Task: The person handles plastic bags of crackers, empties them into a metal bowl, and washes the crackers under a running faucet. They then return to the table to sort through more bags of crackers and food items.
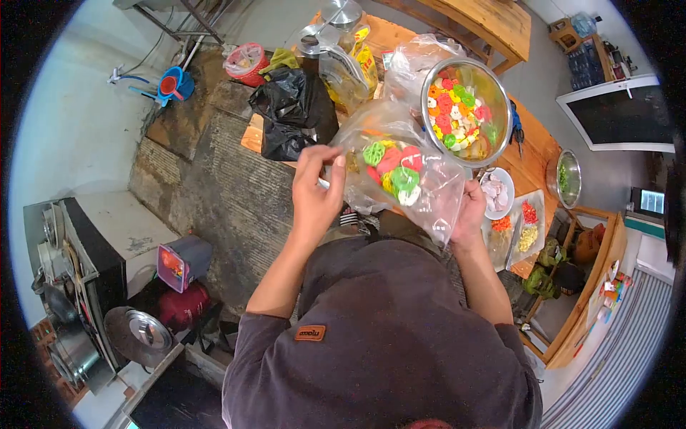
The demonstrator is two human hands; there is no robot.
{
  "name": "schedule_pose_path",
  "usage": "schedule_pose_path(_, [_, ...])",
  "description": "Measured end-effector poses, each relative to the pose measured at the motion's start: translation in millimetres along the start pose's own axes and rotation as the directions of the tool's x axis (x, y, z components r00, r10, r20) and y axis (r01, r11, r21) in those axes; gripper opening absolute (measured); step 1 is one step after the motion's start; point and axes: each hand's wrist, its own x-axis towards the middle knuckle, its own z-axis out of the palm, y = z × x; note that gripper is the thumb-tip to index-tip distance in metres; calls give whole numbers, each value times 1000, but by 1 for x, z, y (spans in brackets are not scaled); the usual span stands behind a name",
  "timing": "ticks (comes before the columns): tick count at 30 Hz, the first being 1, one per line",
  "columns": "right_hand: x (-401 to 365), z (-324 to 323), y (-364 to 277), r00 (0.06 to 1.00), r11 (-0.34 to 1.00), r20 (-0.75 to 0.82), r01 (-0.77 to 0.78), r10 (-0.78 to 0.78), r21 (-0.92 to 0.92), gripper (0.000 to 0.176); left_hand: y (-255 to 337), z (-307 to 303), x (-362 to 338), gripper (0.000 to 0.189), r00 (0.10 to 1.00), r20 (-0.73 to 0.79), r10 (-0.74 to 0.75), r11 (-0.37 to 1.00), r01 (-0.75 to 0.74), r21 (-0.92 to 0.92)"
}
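Bag (436,187) likely light, slippery; crackers (406,177) probably brittle. Best held by edges: left hand (319,184) pinches left, right hand (469,216) grips right.

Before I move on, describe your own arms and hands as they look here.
The left hand and right hand are bare, without gloves. The forearms are uncovered, and no watch shows at either wrist. Dark grey sleeves cover the upper arms, matching the dark top.
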Motion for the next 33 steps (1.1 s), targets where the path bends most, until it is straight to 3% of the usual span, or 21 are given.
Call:
schedule_pose_path(1, [-4, 0, -4, 1000, 1000, -3, 10, -10, -7, 56, -1, 2, -3, 28, 990, 82, -117, 975, 130, -179])
schedule_pose_path(2, [-8, -1, -8, 998, 1000, 58, -28, 27, 8, 55, 2, 4, -4, 28, 990, 87, -112, 974, 127, -190])
schedule_pose_path(4, [-15, 12, -11, 991, 998, 118, -57, 55, 15, 55, 13, 5, -2, 39, 918, 334, -212, 900, 317, -298])
schedule_pose_path(5, [-19, 29, -10, 990, 996, 133, -43, 53, -75, 52, 18, 3, 2, 46, 854, 476, -209, 841, 405, -358])
schedule_pose_path(6, [-22, 39, -8, 988, 986, 148, -28, 52, -164, 50, 20, 5, 3, 46, 853, 481, -201, 840, 402, -364])
schedule_pose_path(9, [-23, 33, -16, 997, 967, 70, 49, -32, -251, 50, 20, 8, 3, 43, 753, 633, -181, 639, 579, -506])
schedule_pose_path(11, [-23, 34, -21, 993, 935, 5, 117, -122, -336, 47, 21, 7, 3, 42, 793, 588, -159, 717, 502, -484])
schedule_pose_path(12, [-21, 45, -19, 983, 934, 125, 165, -132, -316, 45, 21, 7, 4, 41, 833, 535, -140, 787, 422, -450])
schedule_pose_path(13, [-20, 51, -19, 960, 933, 241, 209, -139, -292, 43, 20, 7, 4, 39, 824, 546, -150, 731, 464, -500])
schedule_pose_path(16, [-22, 46, -25, 938, 958, 338, 167, -81, -235, 56, 21, 7, 5, 39, 830, 538, -148, 729, 460, -507])
schedule_pose_path(19, [-26, 44, -28, 953, 916, 279, 214, -119, -339, 50, 20, 8, 4, 39, 823, 550, -143, 708, 473, -524])
schedule_pose_path(22, [-27, 48, -31, 941, 869, 317, 251, -117, -426, 44, 17, 10, 4, 39, 845, 525, -105, 715, 431, -551])
schedule_pose_path(30, [-25, 55, -25, 955, 899, 268, 223, -124, -378, 37, -2, 14, -1, 43, 853, 503, -141, 638, 467, -612])
schedule_pose_path(32, [-28, 54, -29, 954, 900, 272, 227, -128, -372, 37, -19, 12, -3, 45, 944, 330, -15, 709, 243, -662])
schedule_pose_path(33, [-33, 52, -34, 959, 879, 241, 242, -151, -412, 39, -6, -2, -1, 51, 960, 277, -31, 865, 164, -474])
